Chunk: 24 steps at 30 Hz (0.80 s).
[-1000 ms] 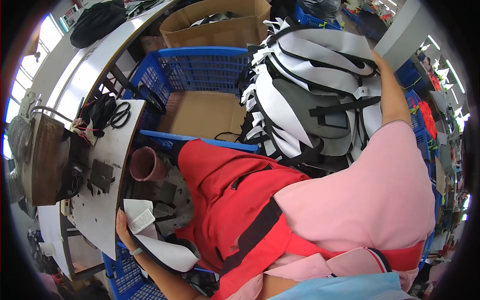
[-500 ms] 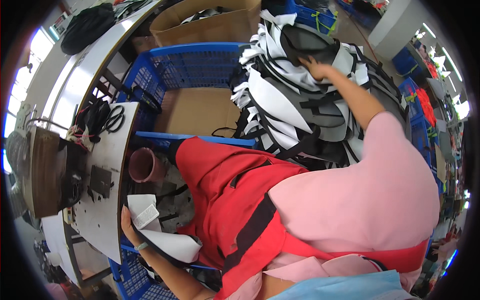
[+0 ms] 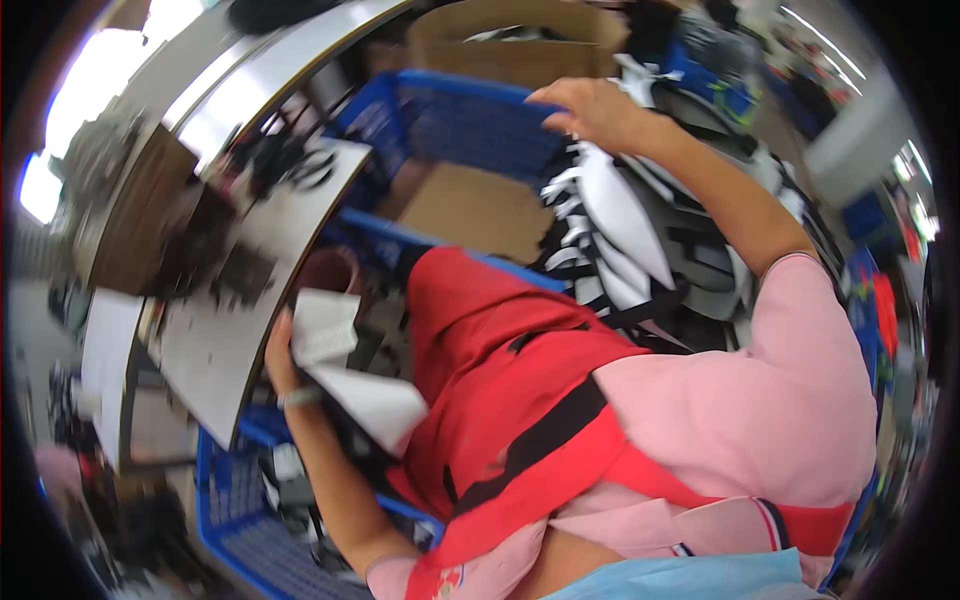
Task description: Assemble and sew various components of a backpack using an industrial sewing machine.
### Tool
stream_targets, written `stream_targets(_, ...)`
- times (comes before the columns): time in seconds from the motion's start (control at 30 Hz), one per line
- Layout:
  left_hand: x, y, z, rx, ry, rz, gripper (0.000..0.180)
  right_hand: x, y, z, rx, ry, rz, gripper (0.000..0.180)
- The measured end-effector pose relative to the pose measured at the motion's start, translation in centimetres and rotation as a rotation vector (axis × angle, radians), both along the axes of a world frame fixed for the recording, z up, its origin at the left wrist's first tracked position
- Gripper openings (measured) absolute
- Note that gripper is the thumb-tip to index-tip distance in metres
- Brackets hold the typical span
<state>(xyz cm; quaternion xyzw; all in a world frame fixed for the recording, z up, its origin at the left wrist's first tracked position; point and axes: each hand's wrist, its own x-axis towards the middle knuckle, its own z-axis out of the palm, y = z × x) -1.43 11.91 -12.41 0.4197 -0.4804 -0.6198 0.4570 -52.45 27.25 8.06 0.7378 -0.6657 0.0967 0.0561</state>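
Observation:
At the table's edge my left hand (image 3: 281, 352) is closed on a white and black fabric piece (image 3: 375, 405), which hangs beside my red apron. A white patch, perhaps a label, shows at its upper part (image 3: 326, 325). My right hand (image 3: 598, 112) is raised over the near side of a heap of grey, white and black cut fabric pieces (image 3: 625, 235). Its fingers reach leftward, loosely bent and apart, and nothing shows in them. Motion blurs the picture somewhat.
A blue plastic crate (image 3: 470, 95) with cardboard (image 3: 480, 205) in its bottom stands ahead, a cardboard box (image 3: 520, 55) behind it. On the left are a white-topped table (image 3: 215, 345) with scissors (image 3: 316, 168) and a machine (image 3: 140, 215). A reddish bucket (image 3: 330, 270) and another blue crate (image 3: 250, 530) sit low.
My right hand has come up off the fabric heap and moved left. My left hand still holds the fabric piece. The whole view has shifted and turned.

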Motion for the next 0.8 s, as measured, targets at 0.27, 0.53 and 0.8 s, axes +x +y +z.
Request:
stream_targets(0.27,-7.0,1.3,4.2,-0.334,-0.334,0.375,0.033,30.2,1.8,-14.0,0.943,-1.336,0.427,0.042)
stream_targets(0.53,12.9,9.4,-5.5,-0.301,-0.874,0.338,0.040,29.1,-2.7,-12.3,1.098,-1.450,0.173,0.032)
stream_targets(0.8,8.0,19.6,-1.5,-0.558,-1.351,-0.222,0.018,18.6,-13.1,-9.8,0.740,-1.480,0.085,0.027)
